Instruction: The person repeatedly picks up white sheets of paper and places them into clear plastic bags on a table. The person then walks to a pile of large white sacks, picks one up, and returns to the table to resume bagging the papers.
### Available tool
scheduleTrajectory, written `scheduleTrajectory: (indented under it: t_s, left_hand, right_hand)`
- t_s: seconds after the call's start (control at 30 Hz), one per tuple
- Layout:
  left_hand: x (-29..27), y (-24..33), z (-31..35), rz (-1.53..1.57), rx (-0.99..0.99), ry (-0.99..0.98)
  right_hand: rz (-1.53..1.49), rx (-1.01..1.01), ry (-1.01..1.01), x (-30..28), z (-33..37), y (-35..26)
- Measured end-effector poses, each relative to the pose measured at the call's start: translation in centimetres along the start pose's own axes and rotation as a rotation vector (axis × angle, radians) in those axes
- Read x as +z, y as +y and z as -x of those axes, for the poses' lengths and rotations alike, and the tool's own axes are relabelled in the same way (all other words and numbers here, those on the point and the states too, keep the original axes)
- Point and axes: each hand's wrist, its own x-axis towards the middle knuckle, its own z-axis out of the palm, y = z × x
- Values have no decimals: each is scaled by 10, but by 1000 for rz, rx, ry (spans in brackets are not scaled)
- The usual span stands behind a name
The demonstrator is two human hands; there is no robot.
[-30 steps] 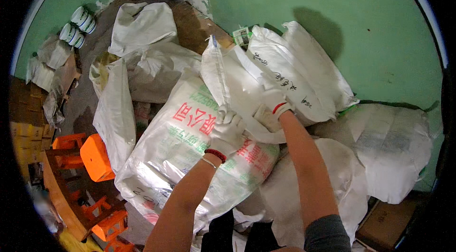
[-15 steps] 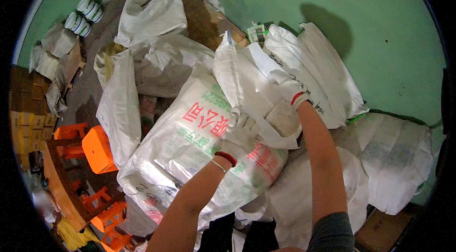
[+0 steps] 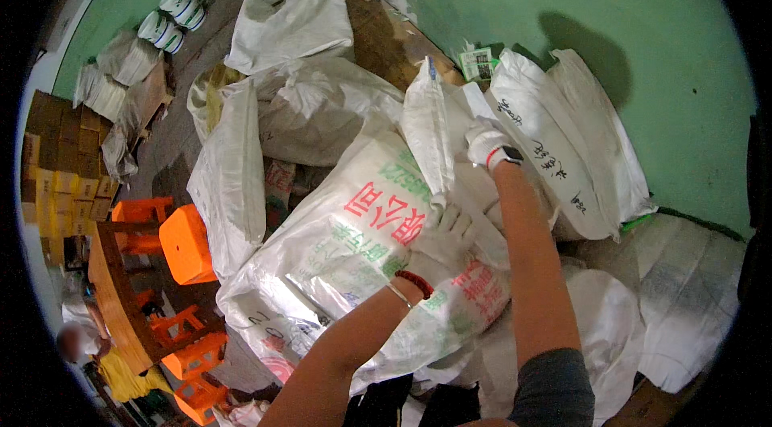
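A large white woven sack with red and green print (image 3: 362, 258) lies in front of me on a pile of other white sacks. Above it stands a narrower white sack (image 3: 434, 129), pulled upright. My left hand (image 3: 445, 234), in a white glove, grips the lower part of that narrow sack where it meets the printed one. My right hand (image 3: 486, 141), also gloved, holds the same narrow sack higher up on its right side. Both my forearms reach up from the lower edge.
More filled white sacks (image 3: 563, 137) lean on the green wall (image 3: 667, 41) at right and lie heaped at the back (image 3: 289, 25). Orange plastic stools (image 3: 185, 242) and a wooden table edge (image 3: 112, 298) stand at left. Stacked cardboard boxes (image 3: 56, 162) line the far left.
The narrow white sack has been drawn up and folded narrower between my hands. My right hand has moved up and right, and my left hand has shifted to grip below it.
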Motion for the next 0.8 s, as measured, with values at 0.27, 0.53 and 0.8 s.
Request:
scheduleTrajectory:
  t_s: [0.27,0.53,0.8]
  left_hand:
    - [1,-3,-1,12,-6,-56]
    - [1,-2,2,-15,-10,-62]
    - [5,-4,4,26,4,12]
  right_hand:
    - [-544,-16,218,26,16,27]
    - [-234,138,-36,-13,17,-2]
    - [-84,86,32,-13,8,-6]
